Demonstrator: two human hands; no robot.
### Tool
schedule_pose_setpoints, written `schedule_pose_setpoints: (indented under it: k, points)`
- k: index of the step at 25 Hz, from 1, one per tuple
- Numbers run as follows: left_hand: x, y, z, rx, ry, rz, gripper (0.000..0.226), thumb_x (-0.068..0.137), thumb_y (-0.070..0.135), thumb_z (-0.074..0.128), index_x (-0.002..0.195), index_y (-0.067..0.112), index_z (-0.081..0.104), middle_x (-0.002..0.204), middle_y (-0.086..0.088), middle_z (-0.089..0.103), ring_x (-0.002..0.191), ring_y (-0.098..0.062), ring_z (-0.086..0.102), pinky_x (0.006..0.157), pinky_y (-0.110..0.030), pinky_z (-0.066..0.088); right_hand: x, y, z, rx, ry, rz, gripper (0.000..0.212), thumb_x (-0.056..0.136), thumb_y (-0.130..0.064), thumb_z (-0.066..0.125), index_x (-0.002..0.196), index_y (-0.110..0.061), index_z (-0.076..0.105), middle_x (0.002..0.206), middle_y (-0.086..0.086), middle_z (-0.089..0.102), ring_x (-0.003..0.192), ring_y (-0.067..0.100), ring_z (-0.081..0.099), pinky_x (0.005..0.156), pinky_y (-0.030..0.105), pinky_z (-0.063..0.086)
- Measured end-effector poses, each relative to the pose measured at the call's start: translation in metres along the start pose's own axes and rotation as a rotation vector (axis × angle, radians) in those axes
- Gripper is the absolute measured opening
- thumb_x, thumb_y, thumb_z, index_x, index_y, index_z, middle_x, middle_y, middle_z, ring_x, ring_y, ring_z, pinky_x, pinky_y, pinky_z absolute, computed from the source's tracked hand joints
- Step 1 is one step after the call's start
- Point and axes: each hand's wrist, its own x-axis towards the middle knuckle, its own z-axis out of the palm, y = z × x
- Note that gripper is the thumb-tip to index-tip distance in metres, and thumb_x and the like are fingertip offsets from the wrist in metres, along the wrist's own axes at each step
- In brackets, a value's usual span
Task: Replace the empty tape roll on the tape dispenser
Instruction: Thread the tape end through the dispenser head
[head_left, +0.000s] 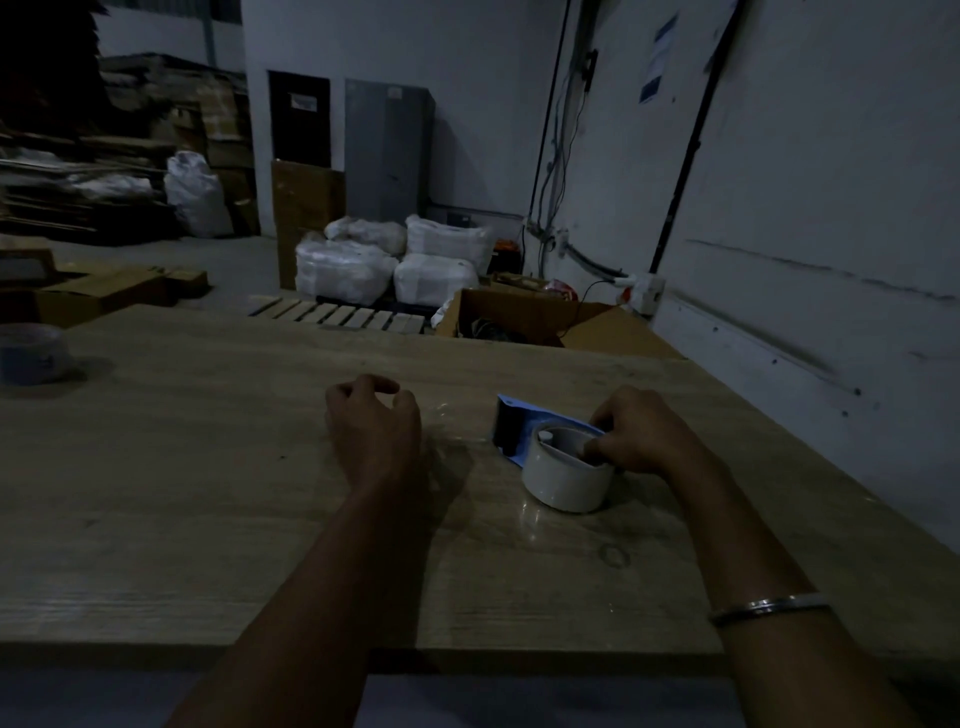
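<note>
A blue tape dispenser (519, 422) lies flat on the wooden table (208, 519), right of centre. A pale tape roll (563, 480) sits on its hub. My right hand (641, 434) grips the roll, thumb and fingers pinching its far rim and reaching into the core. My left hand (374, 421) rests on the table about a hand's width left of the dispenser, fingers loosely curled and holding nothing. A clear strip of tape or film (441, 415) seems to lie between my left hand and the dispenser; the dim light makes this uncertain.
Another tape roll (32, 353) stands at the table's far left edge. Beyond the table are an open cardboard box (524, 314), white sacks (395, 260) on a pallet and stacked cardboard (98, 291). A white wall (805, 260) runs along the right side.
</note>
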Motion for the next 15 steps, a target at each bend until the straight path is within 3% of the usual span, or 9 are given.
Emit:
schedule_pose_setpoints:
  k: [4,7,12,15]
  points:
    - [-0.001,0.0,0.001,-0.018,-0.013,0.013,0.014,0.088,0.021,0.062,0.101,0.016,0.067,0.122,-0.013,0.049,0.105,-0.029,0.054,0.081,-0.03,0.037,-0.001,0.005,0.004,0.11,-0.025,0.039,0.021,0.069,-0.019,0.076,0.061,-0.003,0.065,0.062,0.019,0.062,0.057,0.031,0.063,0.05,0.039,0.05]
    - [-0.001,0.001,0.002,-0.01,-0.022,0.014,0.014,0.088,0.022,0.062,0.101,0.016,0.066,0.123,-0.012,0.048,0.105,-0.029,0.055,0.079,-0.031,0.037,0.0,0.003,0.008,0.231,-0.041,0.13,0.026,0.076,-0.021,0.072,0.063,-0.011,0.052,0.064,0.01,0.048,0.056,0.022,0.05,0.053,0.033,0.038]
    - [-0.003,0.001,0.003,-0.005,-0.066,0.057,0.015,0.088,0.022,0.063,0.102,0.017,0.065,0.123,-0.01,0.047,0.097,-0.025,0.058,0.077,-0.031,0.041,0.008,-0.011,0.009,0.275,0.033,0.25,0.022,0.088,-0.027,0.06,0.076,-0.015,0.047,0.077,0.006,0.049,0.065,0.02,0.049,0.051,0.03,0.035]
    - [-0.005,0.0,0.004,-0.009,-0.103,0.12,0.014,0.088,0.022,0.064,0.101,0.017,0.065,0.12,-0.008,0.047,0.091,-0.022,0.059,0.074,-0.033,0.047,0.012,-0.02,0.013,0.396,0.174,0.285,0.014,0.091,-0.028,0.052,0.083,-0.019,0.045,0.081,0.005,0.048,0.066,0.019,0.049,0.048,0.028,0.033]
